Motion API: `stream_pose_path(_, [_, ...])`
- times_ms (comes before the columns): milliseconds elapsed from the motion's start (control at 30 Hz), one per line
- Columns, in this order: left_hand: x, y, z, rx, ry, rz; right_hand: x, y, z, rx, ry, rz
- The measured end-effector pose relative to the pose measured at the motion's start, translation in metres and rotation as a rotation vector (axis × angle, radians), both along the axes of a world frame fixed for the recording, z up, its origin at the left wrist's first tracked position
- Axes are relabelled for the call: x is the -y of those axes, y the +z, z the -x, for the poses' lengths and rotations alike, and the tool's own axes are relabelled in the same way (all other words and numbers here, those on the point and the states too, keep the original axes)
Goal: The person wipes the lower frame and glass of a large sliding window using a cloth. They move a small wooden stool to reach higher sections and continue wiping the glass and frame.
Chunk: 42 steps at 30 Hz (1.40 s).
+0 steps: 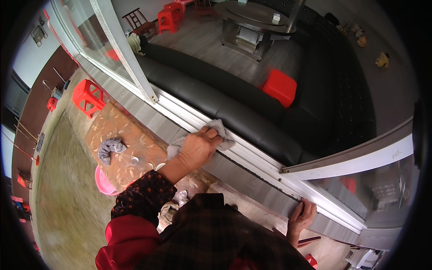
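My left hand [200,148] presses a grey cloth [217,126] onto the white window track [251,148]. Part of the cloth hangs out past the wrist, over the grey tiled ledge. Farther along, my right hand [302,216] rests at the outer edge of the window frame, with its fingers bent over it and no loose object seen in it. A sliding window sash [126,54] stands to the left of the cloth, another sash frame [357,152] to the right. Between them the window is open.
Inside, a black leather sofa [202,98] backs onto the window, near a red plastic stool [280,87] and a round table [256,17]. Outside, a cloth-covered table [114,128] bears a twisted grey cloth [109,150] and clear cups [134,161]; beside it are a pink basin [103,182] and red stool [87,96].
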<state>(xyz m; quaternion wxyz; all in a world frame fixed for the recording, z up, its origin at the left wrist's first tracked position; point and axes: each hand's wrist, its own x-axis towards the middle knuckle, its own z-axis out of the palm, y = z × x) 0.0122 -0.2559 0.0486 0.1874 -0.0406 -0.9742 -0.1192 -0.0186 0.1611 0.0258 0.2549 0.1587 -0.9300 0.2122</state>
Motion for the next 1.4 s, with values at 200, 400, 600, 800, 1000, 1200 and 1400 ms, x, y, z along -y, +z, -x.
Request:
stream_pose_path(200, [0.101,-0.004,-0.015,0.009,0.486,0.259,-0.001,-0.004,-0.001,0.010,-0.001,-0.005])
stream_pose_path(400, [0.127,-0.006,-0.004,0.089,0.750,0.229,0.002,0.001,-0.002,0.008,-0.024,-0.012])
stream_pose_path(600, [0.094,-0.002,-0.002,0.195,0.579,0.096,0.001,-0.002,-0.003,0.011,-0.020,-0.011])
stream_pose_path(800, [0.077,0.018,-0.028,-0.148,0.201,-0.430,0.003,-0.002,-0.002,-0.001,0.005,0.005])
stream_pose_path(1000, [0.115,0.159,-0.032,-0.876,0.557,-0.104,-0.008,0.004,-0.008,-0.046,-0.042,-0.121])
stream_pose_path(1200, [0.175,0.321,0.013,-1.235,0.558,0.473,-0.023,-0.029,0.001,-0.307,0.006,-0.236])
stream_pose_path(1400, [0.190,0.268,0.013,-1.098,0.582,0.567,-0.024,-0.030,-0.002,-0.279,-0.015,-0.241])
